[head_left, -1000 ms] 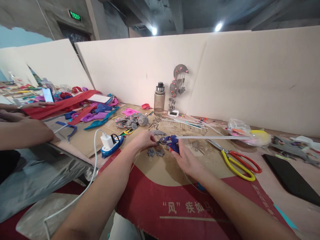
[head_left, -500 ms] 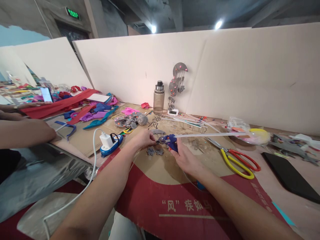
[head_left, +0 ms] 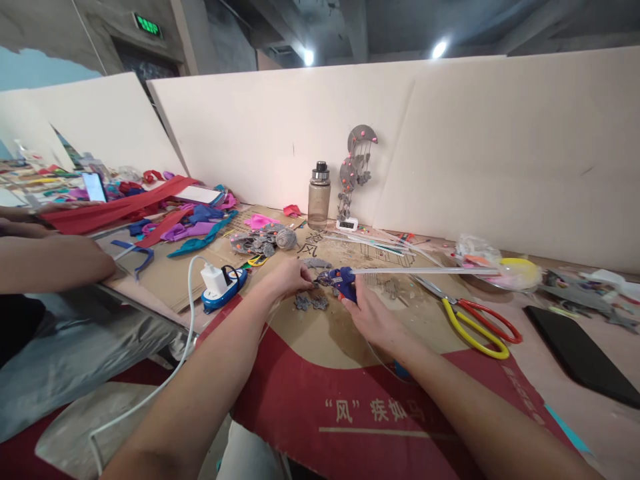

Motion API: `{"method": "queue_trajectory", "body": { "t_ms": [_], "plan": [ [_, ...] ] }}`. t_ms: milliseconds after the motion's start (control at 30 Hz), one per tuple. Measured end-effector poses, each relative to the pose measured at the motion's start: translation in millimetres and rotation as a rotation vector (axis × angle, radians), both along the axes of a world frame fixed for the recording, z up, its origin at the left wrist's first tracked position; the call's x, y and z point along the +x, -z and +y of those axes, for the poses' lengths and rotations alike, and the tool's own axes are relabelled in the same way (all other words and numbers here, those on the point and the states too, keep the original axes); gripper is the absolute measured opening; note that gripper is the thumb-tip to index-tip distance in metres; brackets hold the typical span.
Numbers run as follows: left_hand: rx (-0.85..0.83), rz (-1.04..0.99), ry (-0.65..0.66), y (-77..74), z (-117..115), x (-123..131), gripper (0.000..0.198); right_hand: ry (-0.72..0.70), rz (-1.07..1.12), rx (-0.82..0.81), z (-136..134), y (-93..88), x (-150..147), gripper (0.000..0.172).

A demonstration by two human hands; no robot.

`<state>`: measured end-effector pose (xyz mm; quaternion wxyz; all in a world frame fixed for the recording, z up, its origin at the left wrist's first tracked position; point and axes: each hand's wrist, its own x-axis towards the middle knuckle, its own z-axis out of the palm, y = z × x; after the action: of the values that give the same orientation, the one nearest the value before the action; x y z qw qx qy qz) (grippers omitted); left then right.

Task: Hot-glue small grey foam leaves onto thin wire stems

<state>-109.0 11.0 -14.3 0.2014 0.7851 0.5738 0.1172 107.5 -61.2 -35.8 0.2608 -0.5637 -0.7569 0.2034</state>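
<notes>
My right hand [head_left: 367, 310] is wrapped round a blue hot glue gun [head_left: 344, 283], with a long clear glue stick [head_left: 420, 271] running out of its back to the right. The gun's nozzle points left, close to the fingertips of my left hand [head_left: 293, 277]. Those fingers are pinched together on something too small to make out. Just below them lie small grey felt pieces [head_left: 311, 303] on the cardboard [head_left: 300, 340]. A grey crescent-like piece [head_left: 317, 263] rests just behind the nozzle.
Scissors [head_left: 473, 320] and a black phone [head_left: 580, 353] lie at right. A bottle [head_left: 319, 200] stands by the partition, near a grey hanging ornament [head_left: 357, 160]. At left are a blue power strip [head_left: 225, 293], red cloth [head_left: 120, 207] and another person's arm [head_left: 55, 267].
Hardly anything differs. The whole view has shifted slightly; both hands and the glue gun keep nearly the same place and pose.
</notes>
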Motion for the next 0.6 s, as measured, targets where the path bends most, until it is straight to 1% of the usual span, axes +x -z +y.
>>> {"method": "queue_trajectory", "body": {
  "t_ms": [133,300,433,600],
  "plan": [
    [-0.030,-0.013,-0.019,0.3,-0.3,0.1,0.021,-0.023,0.001,-0.017,1.7,2.5,1.7,0.056],
    [-0.017,-0.020,-0.016,-0.5,-0.9,0.0,0.019,-0.038,0.005,-0.012,2.9,5.6,4.9,0.056],
    [-0.023,-0.031,-0.020,-0.9,-1.1,-0.5,0.019,-0.016,0.008,-0.017,1.4,3.3,4.6,0.059],
    [-0.032,-0.032,-0.015,0.1,0.2,-0.4,0.018,0.011,0.020,0.029,2.1,4.0,2.1,0.056]
  ]
}}
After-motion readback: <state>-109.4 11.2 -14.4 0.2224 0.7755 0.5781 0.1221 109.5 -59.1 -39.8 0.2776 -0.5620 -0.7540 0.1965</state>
